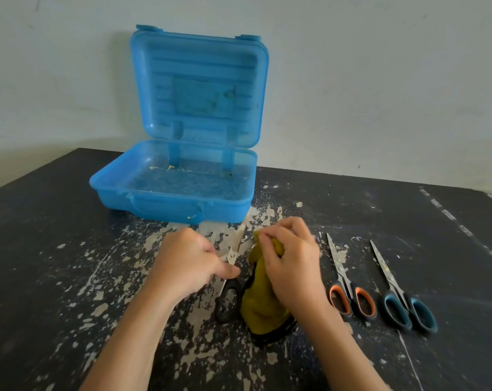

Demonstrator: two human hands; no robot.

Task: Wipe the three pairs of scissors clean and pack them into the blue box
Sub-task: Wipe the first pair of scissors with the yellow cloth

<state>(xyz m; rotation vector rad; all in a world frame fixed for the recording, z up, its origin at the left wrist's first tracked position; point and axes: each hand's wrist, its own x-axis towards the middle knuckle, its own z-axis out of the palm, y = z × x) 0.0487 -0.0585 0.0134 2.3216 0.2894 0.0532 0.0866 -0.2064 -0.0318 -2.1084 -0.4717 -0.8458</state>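
Observation:
The blue box (143, 197) stands open at the back of the table, its lid leaning up against the wall. In front of it my left hand (189, 262) grips black-handled scissors (230, 299) near the pivot, blades spread apart and pointing away. My right hand (288, 263) pinches a yellow-green cloth (260, 303) against the right blade. To the right lie two more pairs flat on the table: orange-handled scissors (349, 294) and blue-handled scissors (402, 303), both closed, blades speckled with pale residue.
The dark table (55, 249) is scuffed with pale flaking patches around my hands. A white wall rises right behind the box. Pale crumbs lie in the box's bottom. The table's left and right edges run off diagonally.

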